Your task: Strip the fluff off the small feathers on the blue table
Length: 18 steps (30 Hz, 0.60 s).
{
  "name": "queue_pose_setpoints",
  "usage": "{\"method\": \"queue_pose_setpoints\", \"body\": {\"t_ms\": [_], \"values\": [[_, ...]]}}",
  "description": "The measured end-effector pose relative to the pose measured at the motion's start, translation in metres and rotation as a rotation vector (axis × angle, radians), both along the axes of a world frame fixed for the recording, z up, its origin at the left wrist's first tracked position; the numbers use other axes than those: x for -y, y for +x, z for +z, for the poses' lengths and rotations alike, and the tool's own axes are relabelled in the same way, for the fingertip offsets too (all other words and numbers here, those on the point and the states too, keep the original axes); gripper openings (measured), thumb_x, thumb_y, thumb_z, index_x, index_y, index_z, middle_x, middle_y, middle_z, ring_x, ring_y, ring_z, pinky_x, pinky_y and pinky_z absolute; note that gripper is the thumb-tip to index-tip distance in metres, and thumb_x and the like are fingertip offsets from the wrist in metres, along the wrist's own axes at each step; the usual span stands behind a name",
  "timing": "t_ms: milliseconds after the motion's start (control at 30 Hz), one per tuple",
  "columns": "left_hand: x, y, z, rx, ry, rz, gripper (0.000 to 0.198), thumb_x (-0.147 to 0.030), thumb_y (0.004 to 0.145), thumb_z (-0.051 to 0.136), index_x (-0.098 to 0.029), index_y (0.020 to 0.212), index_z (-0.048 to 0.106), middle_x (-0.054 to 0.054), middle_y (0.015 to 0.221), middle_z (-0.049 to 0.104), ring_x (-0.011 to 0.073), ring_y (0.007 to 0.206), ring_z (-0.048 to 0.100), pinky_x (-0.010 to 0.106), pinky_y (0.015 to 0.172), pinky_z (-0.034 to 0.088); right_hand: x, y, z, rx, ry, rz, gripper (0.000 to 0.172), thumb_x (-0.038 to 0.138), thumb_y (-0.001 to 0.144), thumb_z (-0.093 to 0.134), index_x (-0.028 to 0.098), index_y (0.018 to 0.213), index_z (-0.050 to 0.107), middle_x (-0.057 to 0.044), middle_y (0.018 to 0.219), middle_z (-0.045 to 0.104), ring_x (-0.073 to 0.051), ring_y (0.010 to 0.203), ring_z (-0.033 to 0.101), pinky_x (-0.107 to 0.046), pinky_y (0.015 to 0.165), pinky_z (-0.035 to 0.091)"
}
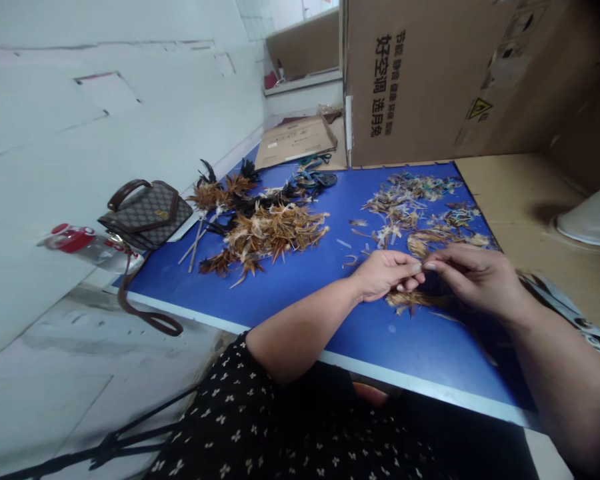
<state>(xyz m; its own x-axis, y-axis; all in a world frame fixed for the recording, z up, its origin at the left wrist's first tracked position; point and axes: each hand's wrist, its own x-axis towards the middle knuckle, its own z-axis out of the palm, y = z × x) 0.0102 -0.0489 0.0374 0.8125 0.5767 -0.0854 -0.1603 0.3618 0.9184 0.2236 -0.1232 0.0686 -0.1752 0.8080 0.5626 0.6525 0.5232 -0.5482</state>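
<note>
My left hand [386,275] and my right hand [483,277] meet fingertip to fingertip over the right part of the blue table. Each is closed in a pinch. Whatever lies between the fingertips is too small to make out. Just below them rests a small bunch of brown feathers [405,302]. Beyond the hands, loose feather scraps [397,203] in tan, grey and a little blue are scattered. Farther left lies a large pile of orange-brown feathers [275,230], with dark feathers [240,200] behind it.
The blue table [280,303] has a pale front edge. Scissors [575,313] lie beside my right forearm. A handbag [147,212] and a red-capped bottle [87,247] are at the left. Cardboard [430,80] stands upright behind, and a flat carton [295,139] lies at the back.
</note>
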Motion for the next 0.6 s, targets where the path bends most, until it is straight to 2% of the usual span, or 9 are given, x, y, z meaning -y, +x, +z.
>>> {"method": "queue_pose_setpoints", "body": {"t_ms": [100, 233, 367, 500, 600], "values": [[-0.002, -0.001, 0.0, -0.03, 0.066, -0.001, 0.044, -0.051, 0.085, 0.093, -0.011, 0.09, 0.075, 0.002, 0.07, 0.07, 0.006, 0.056, 0.056, 0.022, 0.054, 0.035, 0.001, -0.005, 0.0, -0.002, -0.02, -0.029, 0.033, 0.047, 0.106, 0.071, 0.023, 0.086, 0.082, -0.006, 0.078, 0.079, -0.019, 0.067, 0.07, -0.033, 0.068, 0.055], [-0.004, -0.004, 0.006, -0.127, 0.156, 0.049, 0.033, -0.041, 0.093, 0.087, -0.011, 0.089, 0.074, 0.001, 0.069, 0.07, 0.0042, 0.052, 0.055, 0.02, 0.05, 0.035, 0.003, -0.012, -0.002, -0.052, -0.017, -0.099, 0.027, 0.05, 0.104, 0.071, 0.029, 0.091, 0.083, -0.007, 0.083, 0.08, -0.024, 0.067, 0.07, -0.04, 0.066, 0.055], [-0.003, -0.004, 0.013, -0.184, 0.174, 0.096, 0.026, -0.031, 0.102, 0.076, -0.011, 0.087, 0.07, 0.001, 0.064, 0.069, 0.0039, 0.045, 0.052, 0.019, 0.048, 0.036, 0.005, -0.01, -0.002, -0.013, 0.024, -0.164, 0.027, 0.052, 0.102, 0.072, 0.029, 0.09, 0.078, -0.006, 0.076, 0.073, -0.023, 0.062, 0.063, -0.042, 0.062, 0.051], [-0.002, -0.001, 0.014, -0.282, 0.204, 0.149, 0.023, -0.023, 0.107, 0.067, -0.011, 0.088, 0.068, 0.0, 0.062, 0.068, 0.0042, 0.043, 0.05, 0.019, 0.047, 0.037, 0.006, -0.007, 0.001, 0.018, 0.007, -0.088, 0.029, 0.051, 0.103, 0.07, 0.029, 0.084, 0.072, -0.005, 0.073, 0.071, -0.023, 0.065, 0.063, -0.042, 0.063, 0.05], [0.002, 0.0, 0.012, -0.34, 0.27, 0.099, 0.022, -0.021, 0.108, 0.065, -0.013, 0.088, 0.067, -0.003, 0.06, 0.065, 0.0053, 0.044, 0.052, 0.02, 0.049, 0.04, 0.006, -0.011, 0.002, -0.028, -0.057, -0.024, 0.031, 0.053, 0.104, 0.07, 0.03, 0.084, 0.073, -0.005, 0.076, 0.073, -0.024, 0.067, 0.066, -0.042, 0.065, 0.053]]}}
